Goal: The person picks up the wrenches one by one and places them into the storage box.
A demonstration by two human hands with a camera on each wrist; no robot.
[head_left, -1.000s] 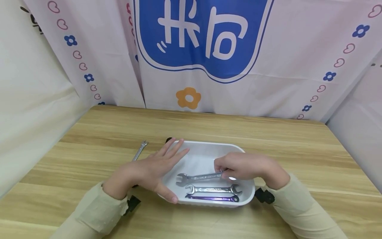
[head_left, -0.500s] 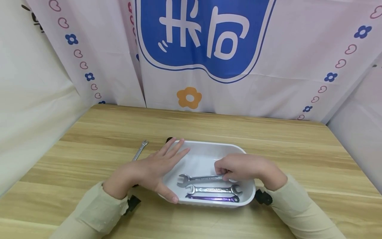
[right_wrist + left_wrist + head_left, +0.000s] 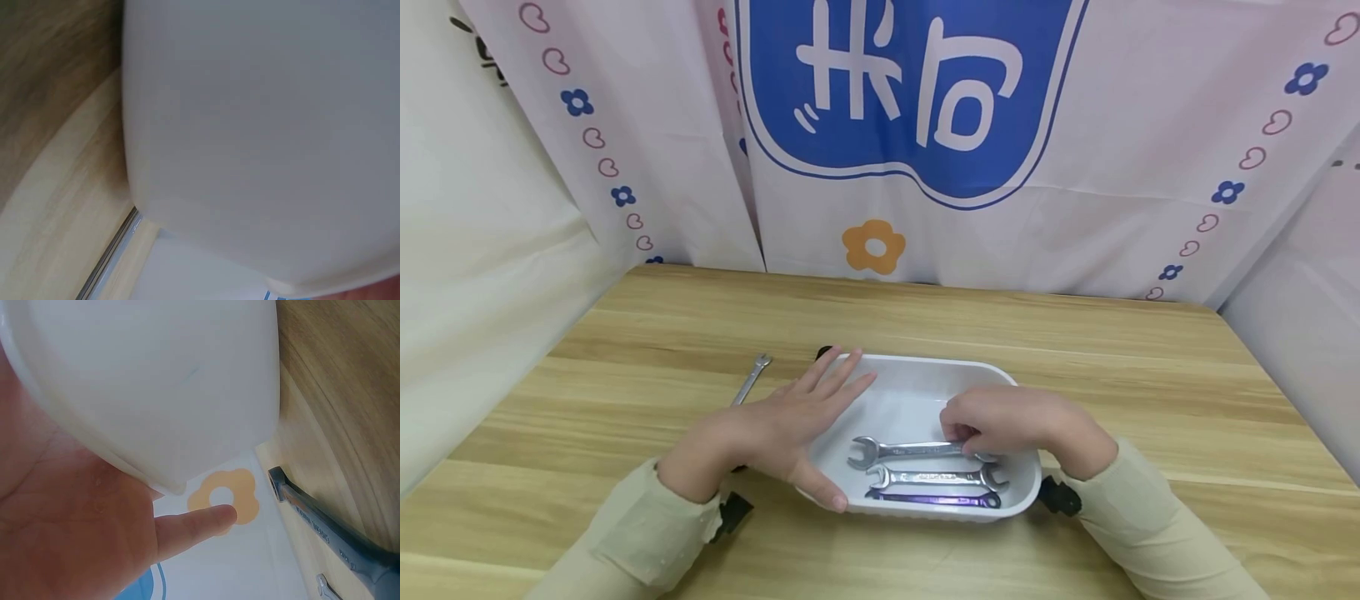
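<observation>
A white plastic basin (image 3: 910, 371) holds three wrenches. My right hand (image 3: 1018, 421) reaches in over its right side, fingers and thumb curled on the right end of a silver open-end wrench (image 3: 910, 451), whose end the hand covers. In front of it lies a second silver open-end wrench (image 3: 936, 477), then a purple wrench (image 3: 940, 498) along the near wall. My left hand (image 3: 782, 429) spreads over the basin's left rim, fingers straight. The left wrist view shows its palm (image 3: 62, 519) against the basin's outer wall (image 3: 169, 381). In the right wrist view the basin wall (image 3: 250, 125) hides the right fingers.
A small silver wrench (image 3: 751, 379) lies on the wooden table (image 3: 647, 358) left of the basin, partly behind the left hand. A dark wrench (image 3: 337, 534) rests beside the basin in the left wrist view. A printed white curtain (image 3: 1037, 242) hangs behind the table.
The right hand has lowered slightly with the silver open-end wrench, which has shifted a little right and now lies flatter in the basin. The left hand keeps its place.
</observation>
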